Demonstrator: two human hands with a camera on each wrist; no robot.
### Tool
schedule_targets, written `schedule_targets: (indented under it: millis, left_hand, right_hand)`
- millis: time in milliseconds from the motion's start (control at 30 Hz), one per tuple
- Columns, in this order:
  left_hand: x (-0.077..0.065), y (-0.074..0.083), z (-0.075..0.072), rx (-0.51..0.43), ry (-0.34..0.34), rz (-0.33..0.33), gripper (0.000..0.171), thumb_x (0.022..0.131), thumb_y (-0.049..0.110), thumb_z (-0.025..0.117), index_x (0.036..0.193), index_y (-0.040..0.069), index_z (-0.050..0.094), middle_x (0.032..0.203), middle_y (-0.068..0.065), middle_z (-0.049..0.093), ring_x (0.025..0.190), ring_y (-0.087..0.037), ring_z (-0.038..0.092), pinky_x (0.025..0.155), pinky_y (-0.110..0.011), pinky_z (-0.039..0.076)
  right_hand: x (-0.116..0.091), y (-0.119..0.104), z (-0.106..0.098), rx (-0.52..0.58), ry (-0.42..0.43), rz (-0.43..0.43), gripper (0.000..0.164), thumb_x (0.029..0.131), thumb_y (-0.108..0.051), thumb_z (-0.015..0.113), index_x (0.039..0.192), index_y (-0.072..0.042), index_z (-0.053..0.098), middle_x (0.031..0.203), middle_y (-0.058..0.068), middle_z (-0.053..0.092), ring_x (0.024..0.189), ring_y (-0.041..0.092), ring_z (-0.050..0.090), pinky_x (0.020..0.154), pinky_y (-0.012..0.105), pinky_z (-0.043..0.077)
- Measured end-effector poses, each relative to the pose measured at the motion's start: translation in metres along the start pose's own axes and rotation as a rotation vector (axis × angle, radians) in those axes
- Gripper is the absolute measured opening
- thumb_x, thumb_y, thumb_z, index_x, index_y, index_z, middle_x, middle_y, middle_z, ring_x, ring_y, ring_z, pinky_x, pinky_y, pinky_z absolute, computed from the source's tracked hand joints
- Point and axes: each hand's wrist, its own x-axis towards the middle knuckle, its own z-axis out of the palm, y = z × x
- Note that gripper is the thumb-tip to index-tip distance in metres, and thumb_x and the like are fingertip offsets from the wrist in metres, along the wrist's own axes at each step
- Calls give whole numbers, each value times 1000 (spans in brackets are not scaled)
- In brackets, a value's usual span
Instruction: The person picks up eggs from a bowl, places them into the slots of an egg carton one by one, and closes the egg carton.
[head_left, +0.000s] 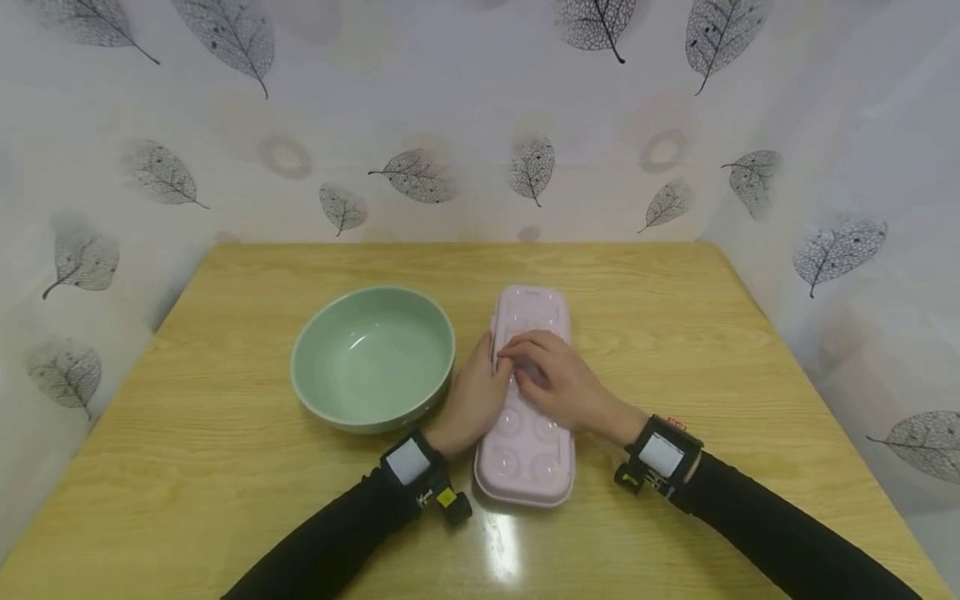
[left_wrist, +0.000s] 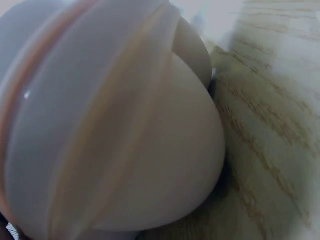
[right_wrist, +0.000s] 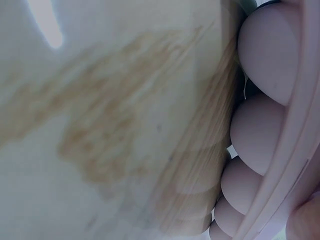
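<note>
A long pink egg box [head_left: 525,450], its lid down, lies on the table before me with round bumps along its top. My left hand [head_left: 474,398] grips its left edge, fingers along the side and thumb over the lid. From the right, my right hand [head_left: 558,379] reaches across the lid with bent fingers, their tips touching near the left edge beside my left thumb. The left wrist view is filled by the box's rounded cups [left_wrist: 170,145]; in the right wrist view a row of cups [right_wrist: 255,132] runs under the rim, with a fingertip [right_wrist: 305,220] at the corner.
A pale green bowl [head_left: 371,358] stands just left of the egg box, close beside my left hand. The wooden table [head_left: 660,308] is bordered by a white leaf-print cloth [head_left: 465,100] at the back and sides.
</note>
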Motion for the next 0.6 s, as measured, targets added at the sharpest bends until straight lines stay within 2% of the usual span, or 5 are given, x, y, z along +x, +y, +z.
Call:
schedule_targets:
  millis: [67, 267, 467, 600]
  left_hand:
    - [-1, 0, 2, -8, -4, -18, 61, 104, 24, 44, 161, 8, 26, 163, -14, 38, 149, -29, 40, 122, -46, 35]
    - [-1, -4, 5, -176, -40, -68, 70, 101, 19, 50, 162, 6, 18, 168, -14, 24, 156, -28, 25, 127, -44, 21]
    - [-1, -10, 4, -330, -52, -135, 69, 101, 23, 51, 163, 13, 20, 169, -6, 23, 157, -23, 23, 128, -43, 20]
    - [2, -13, 6, -422, -63, -144, 68, 103, 25, 50, 163, 14, 21, 170, -3, 21, 158, -21, 20, 128, -42, 19]
  right_hand:
    - [0, 1, 1, 0, 2, -6, 35, 90, -12, 66, 125, -13, 67, 133, 7, 63, 128, 25, 56, 114, 46, 44]
    - [-2, 3, 0, 2, -5, -3, 34, 91, -11, 67, 125, -13, 67, 133, 7, 63, 129, 25, 56, 115, 46, 43]
    - [-1, 3, 0, 20, -24, 11, 34, 93, -13, 66, 127, -15, 67, 134, 3, 63, 130, 22, 55, 115, 45, 43]
    - [0, 5, 0, 8, -22, -2, 35, 94, -15, 67, 128, -16, 67, 134, 4, 62, 129, 22, 55, 113, 46, 43]
